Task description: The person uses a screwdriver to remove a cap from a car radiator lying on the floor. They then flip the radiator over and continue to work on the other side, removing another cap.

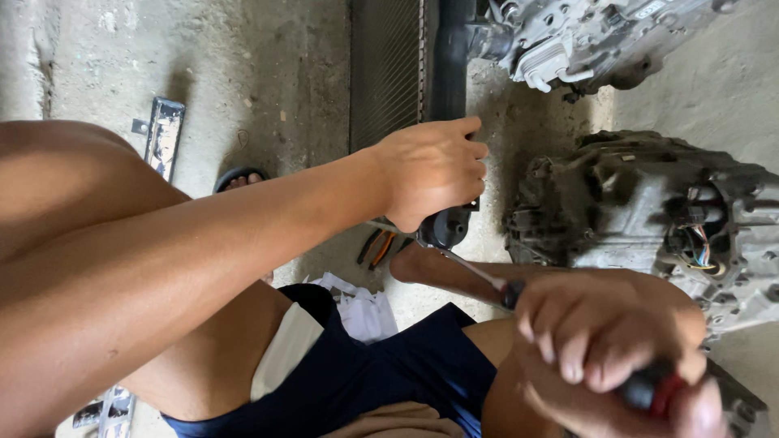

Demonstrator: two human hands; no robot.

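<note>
My left hand (430,170) reaches across from the left and grips the lower end of a black radiator side tank (451,57), just above a round black fitting (445,229). My right hand (608,349), at the lower right, is closed around the red and black handle (649,389) of a screwdriver. Its thin metal shaft (471,272) runs up and left, with the tip at the round fitting below my left hand. The finned radiator core (388,73) lies on the concrete floor beside the tank.
A grey gearbox casing (641,203) with coloured wires sits right of the fitting, and another metal engine part (584,36) lies at the top. Orange-handled pliers (377,247) and white paper (361,308) lie on the floor. A sandalled foot (239,178) and a metal plate (164,134) are at left.
</note>
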